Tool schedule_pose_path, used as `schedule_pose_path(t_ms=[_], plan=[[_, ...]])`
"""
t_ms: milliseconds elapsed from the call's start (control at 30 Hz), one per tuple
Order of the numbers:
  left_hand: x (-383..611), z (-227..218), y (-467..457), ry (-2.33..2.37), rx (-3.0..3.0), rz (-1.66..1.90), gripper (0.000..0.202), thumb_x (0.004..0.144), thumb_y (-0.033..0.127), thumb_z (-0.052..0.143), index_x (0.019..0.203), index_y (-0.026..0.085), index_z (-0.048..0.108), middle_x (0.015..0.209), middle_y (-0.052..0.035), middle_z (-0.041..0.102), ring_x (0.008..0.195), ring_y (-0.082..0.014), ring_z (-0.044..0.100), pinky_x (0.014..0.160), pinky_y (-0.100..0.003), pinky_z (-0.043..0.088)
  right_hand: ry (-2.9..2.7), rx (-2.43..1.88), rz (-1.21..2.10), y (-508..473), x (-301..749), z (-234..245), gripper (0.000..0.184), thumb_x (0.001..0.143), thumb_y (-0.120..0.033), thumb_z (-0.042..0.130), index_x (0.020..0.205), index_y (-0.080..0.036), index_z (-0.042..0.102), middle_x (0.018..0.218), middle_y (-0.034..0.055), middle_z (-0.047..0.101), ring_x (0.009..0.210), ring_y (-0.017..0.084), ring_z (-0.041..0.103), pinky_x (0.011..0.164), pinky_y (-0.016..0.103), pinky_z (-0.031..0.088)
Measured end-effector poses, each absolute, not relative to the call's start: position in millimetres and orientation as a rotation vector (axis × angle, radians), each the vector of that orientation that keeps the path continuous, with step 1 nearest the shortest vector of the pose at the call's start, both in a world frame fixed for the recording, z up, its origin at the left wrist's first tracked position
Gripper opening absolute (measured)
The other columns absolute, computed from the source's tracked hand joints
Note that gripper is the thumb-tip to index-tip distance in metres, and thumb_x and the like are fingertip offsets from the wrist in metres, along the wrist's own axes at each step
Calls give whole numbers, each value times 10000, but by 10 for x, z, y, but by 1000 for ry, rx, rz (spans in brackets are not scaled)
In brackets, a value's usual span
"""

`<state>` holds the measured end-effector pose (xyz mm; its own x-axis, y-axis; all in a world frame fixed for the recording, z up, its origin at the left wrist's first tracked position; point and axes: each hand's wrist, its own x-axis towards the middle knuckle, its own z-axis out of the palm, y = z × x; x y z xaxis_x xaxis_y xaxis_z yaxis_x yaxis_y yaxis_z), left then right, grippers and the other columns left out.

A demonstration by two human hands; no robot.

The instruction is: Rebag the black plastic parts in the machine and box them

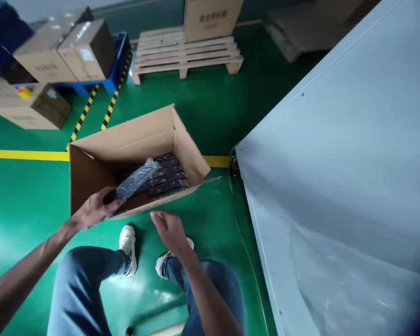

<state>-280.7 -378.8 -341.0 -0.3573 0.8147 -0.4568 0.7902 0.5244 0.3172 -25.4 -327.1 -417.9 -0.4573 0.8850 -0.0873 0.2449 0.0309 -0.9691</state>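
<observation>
An open cardboard box (pixel 101 154) stands on the green floor in front of my feet, with several dark bagged items (pixel 164 179) lying flat inside. My left hand (pixel 93 210) is closed on one long dark item in a clear plastic bag (pixel 136 179), held at the box's near edge and tilted up to the right. Just below the box's front flap, my right hand (pixel 170 231) hovers with fingers loosely spread and nothing in it. My knees in blue jeans and my white shoes show underneath.
A large grey table (pixel 336 186) fills the right side, a cable (pixel 238 224) running along its left edge. A wooden pallet (pixel 185 53) with a carton sits at the back. Stacked cartons (pixel 66 51) and a blue pallet stand back left, beyond yellow floor lines.
</observation>
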Motion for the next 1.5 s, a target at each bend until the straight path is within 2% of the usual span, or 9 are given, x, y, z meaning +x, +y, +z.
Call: schedule_pose_path(t_ms=[133,433,567,767,900,1133,1333,1433,1500], plan=[[-2196,-2999,-4653,1814,859,684,690,809,696,686,1307,219,720,1233,-94,779,1154,-324,699,1002,-380,554,-1585,-863,1596,-3727,-151,-3728,280,972,-392,618,1154,-216,739,941,47,809,858,197,759,805,297,576],[-1248,-3167,-5840,1297,422,881,670,831,704,659,1154,129,774,934,-129,743,735,-230,634,651,-336,488,-1267,-1135,1423,-4730,331,-3078,298,878,-346,758,1121,-231,631,959,39,747,855,181,725,746,293,605],[-1179,-3064,-6016,1373,543,841,633,809,696,706,1181,190,780,970,-95,742,842,-246,623,768,-342,502,-1224,-1214,1228,-4857,528,-2878,371,886,-382,755,1200,-220,640,1041,73,744,903,191,717,803,326,616],[-1094,-3060,-6306,1544,626,872,709,750,650,814,1335,264,709,1309,-112,720,1195,-362,626,1045,-438,502,-1148,-1252,1153,-4932,659,-2628,211,914,-413,735,885,-206,758,817,45,758,730,169,710,677,281,603],[-1010,-3060,-6364,1691,638,902,725,718,629,853,1327,273,684,1427,-104,671,1355,-371,567,1154,-446,444,-1051,-1325,1181,-4984,691,-2598,240,860,-442,797,853,-201,794,758,48,774,685,189,736,648,297,622],[-963,-3028,-6237,1984,988,799,692,783,639,788,1312,229,612,1097,-95,767,972,-327,705,919,-434,531,-987,-1371,1250,-5004,734,-2546,225,809,-417,831,824,-194,807,712,51,785,639,200,756,607,284,622],[-967,-2960,-6186,1845,875,752,731,771,674,783,1327,219,650,1182,-100,761,1080,-332,691,955,-417,533,-938,-1403,1248,-4965,801,-2528,268,786,-442,851,859,-186,817,682,44,775,605,194,737,633,319,638],[-1005,-2893,-6163,1675,694,824,705,738,669,812,1283,234,710,1209,-94,759,1121,-321,687,933,-378,551,-912,-1388,1240,-4913,877,-2609,394,828,-504,806,1054,-181,808,833,73,814,710,210,770,757,387,670],[-1003,-2864,-6144,1510,601,871,693,746,674,802,1270,226,726,1112,-95,771,918,-273,712,775,-347,570,-918,-1348,1273,-4931,898,-2703,507,827,-519,800,1212,-192,758,1049,113,822,906,240,794,864,414,662]])
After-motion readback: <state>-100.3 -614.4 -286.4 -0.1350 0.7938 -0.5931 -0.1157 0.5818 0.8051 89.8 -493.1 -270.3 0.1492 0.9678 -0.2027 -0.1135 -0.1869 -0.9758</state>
